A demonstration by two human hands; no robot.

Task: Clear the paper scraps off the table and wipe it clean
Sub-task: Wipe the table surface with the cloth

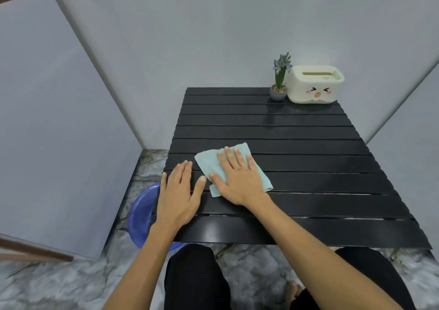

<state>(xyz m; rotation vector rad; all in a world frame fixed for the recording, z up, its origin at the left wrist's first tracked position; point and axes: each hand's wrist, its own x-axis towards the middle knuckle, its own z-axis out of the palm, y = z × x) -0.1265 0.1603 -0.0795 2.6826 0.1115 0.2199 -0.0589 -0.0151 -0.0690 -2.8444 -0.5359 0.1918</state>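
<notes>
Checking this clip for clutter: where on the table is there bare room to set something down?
The black slatted table is bare across its middle and right side, from the potted plant and tissue box at the far edge to the near edge. The near-left is crowded: left hand flat, right hand on the cloth.

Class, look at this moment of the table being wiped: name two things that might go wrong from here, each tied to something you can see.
1. The wiping cloth under the right hand may reach the far corner and knock over the small potted plant beside the tissue box.
2. The table is slatted; dirt might lodge in the gaps.
</notes>
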